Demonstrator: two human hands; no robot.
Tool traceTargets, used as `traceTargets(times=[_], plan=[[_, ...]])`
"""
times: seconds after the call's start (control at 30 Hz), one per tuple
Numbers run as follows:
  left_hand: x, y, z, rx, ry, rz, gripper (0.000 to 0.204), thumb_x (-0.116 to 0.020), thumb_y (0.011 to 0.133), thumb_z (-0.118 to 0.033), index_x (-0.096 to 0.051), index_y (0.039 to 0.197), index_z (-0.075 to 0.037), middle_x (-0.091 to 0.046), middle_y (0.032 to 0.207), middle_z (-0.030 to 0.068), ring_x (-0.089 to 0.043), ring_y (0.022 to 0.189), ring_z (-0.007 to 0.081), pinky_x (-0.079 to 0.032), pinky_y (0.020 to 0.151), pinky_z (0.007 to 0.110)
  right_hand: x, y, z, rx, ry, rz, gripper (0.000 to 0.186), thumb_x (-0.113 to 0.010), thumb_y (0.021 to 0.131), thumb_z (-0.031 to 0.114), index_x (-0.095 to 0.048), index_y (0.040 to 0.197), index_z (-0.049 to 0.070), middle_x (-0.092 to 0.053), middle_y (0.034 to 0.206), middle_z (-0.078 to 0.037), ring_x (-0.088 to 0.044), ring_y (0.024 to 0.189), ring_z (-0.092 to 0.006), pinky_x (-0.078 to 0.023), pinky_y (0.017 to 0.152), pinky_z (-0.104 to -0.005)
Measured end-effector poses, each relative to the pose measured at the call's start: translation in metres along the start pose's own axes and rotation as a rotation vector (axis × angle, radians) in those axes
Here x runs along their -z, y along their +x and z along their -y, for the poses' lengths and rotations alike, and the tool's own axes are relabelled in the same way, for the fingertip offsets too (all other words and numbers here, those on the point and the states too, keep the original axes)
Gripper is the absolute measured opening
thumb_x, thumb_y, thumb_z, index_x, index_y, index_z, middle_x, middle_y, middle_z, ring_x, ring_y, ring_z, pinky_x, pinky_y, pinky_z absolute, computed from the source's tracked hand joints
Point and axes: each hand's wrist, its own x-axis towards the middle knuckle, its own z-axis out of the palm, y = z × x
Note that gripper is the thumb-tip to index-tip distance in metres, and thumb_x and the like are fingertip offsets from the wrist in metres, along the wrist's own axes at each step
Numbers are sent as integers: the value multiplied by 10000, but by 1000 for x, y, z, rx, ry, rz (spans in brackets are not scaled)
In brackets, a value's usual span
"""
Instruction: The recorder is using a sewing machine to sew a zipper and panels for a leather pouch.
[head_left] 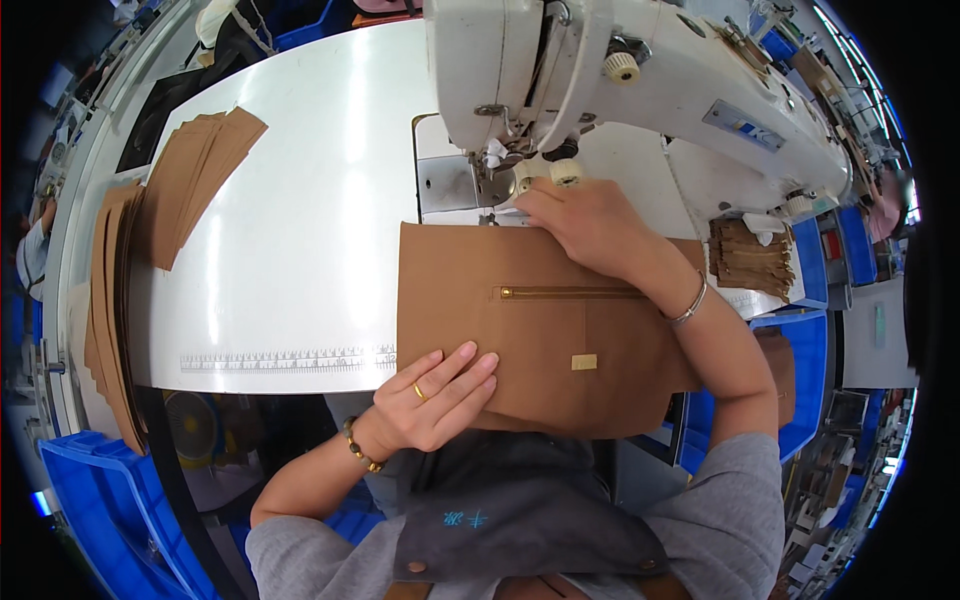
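A brown panel (pixel 540 370), seemingly leather, lies in front of the sewing machine (pixel 520 90), its near edge hanging toward my lap. It carries a brass-coloured zipper (pixel 570 293) and a small pale yellow tab (pixel 584 362). My left hand (pixel 432 400) rests flat on the panel's near left part, fingers stretched out. Reaching over the panel's far edge, my right hand (pixel 585 225) is beside the needle area and the cream roller wheel (pixel 522 178). Its fingers are bent together at the tips; what they pinch, if anything, is too small to make out.
Stacks of brown pieces (pixel 195 175) lie at the table's left, with more along the edge (pixel 110 300). A bundle of brown strips (pixel 750 258) is at right, near a blue bin (pixel 808 380). Another blue bin (pixel 110 510) stands lower left. A printed ruler (pixel 290 358) runs along the table.
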Motion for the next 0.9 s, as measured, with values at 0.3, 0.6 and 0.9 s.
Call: traceTargets(times=[0.3, 0.6, 0.9], plan=[[-2, -4, 2, -59, 2, -19, 172, -682, 916, -148, -808, 1031, -171, -806, 1179, 9, -735, 1198, 206, -508, 1094, 352, -4, 6, 4, 33, 29, -95, 74, -625, 943, 141, -603, 980, 81, -648, 918, -77, -668, 854, -326, -537, 685, -457], [-5, -7, 3, -76, -2, -38, 163, -679, 925, -154, -803, 1027, -177, -799, 1203, -4, -725, 1212, 205, -491, 1120, 355, 24, -63, -17, -402, -98, -132, 153, -645, 969, 161, -690, 1095, 87, -658, 1030, -63, -689, 905, -328, -556, 728, -441], [-7, -5, 2, -104, 32, -49, 108, -718, 921, -165, -797, 994, -178, -799, 1196, -12, -728, 1201, 204, -490, 1107, 344, 59, -132, -16, -449, -62, -215, 291, -760, 923, 227, -671, 1092, 7, -672, 1055, -135, -640, 1021, -379, -521, 875, -462]])
